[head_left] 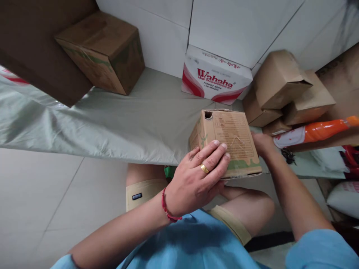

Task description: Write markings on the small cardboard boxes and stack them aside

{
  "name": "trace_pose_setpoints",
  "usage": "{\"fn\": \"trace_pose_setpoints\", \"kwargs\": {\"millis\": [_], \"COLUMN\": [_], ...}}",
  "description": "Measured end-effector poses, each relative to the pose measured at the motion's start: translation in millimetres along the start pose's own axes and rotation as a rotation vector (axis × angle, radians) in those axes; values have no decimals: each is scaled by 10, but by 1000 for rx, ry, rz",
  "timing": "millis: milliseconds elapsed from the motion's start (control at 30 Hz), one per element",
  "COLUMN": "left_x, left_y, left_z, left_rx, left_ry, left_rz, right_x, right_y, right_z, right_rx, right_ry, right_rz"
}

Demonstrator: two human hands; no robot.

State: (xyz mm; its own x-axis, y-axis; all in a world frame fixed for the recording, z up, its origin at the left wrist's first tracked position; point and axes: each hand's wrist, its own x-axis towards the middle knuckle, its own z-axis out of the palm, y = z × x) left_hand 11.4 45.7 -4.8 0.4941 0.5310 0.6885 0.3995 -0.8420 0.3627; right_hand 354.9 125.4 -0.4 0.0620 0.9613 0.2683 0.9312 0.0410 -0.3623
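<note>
A small brown cardboard box (230,138) with printed text and green artwork is held above my knees, at the edge of a low surface covered by a grey-green sheet (126,119). My left hand (196,175), wearing a gold ring and a red wrist cord, grips the box's near left corner with fingers laid over the top face. My right hand (262,144) holds the box's right side; its fingers are mostly hidden behind the box.
A white and red Wahaha carton (215,76) stands against the white wall. A larger brown box (105,50) sits at the back left. Several plain cardboard boxes (280,87) are piled at right beside an orange and white bottle (314,133). Tiled floor lies at the lower left.
</note>
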Motion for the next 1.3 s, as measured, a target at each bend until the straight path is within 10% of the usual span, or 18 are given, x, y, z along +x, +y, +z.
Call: {"fn": "trace_pose_setpoints", "kwargs": {"millis": [133,267,500,667,1300], "left_x": [2,-7,-46,-53,-30], "left_y": [-19,-27,-4,8,0], "left_z": [37,60,55,72,74], "left_rx": [4,7,0,-20,-28], "left_ry": [47,50,46,39,52], "left_rz": [15,15,7,-9,0], "right_x": [335,464,330,404,318], "right_y": [45,-694,-1962,-1835,-1851], "right_z": [-526,-848,-297,-25,-47], "right_rx": [245,843,1065,1031,921], "right_ry": [145,175,-191,-141,-139], "right_rz": [71,54,-30,26,-61]}}
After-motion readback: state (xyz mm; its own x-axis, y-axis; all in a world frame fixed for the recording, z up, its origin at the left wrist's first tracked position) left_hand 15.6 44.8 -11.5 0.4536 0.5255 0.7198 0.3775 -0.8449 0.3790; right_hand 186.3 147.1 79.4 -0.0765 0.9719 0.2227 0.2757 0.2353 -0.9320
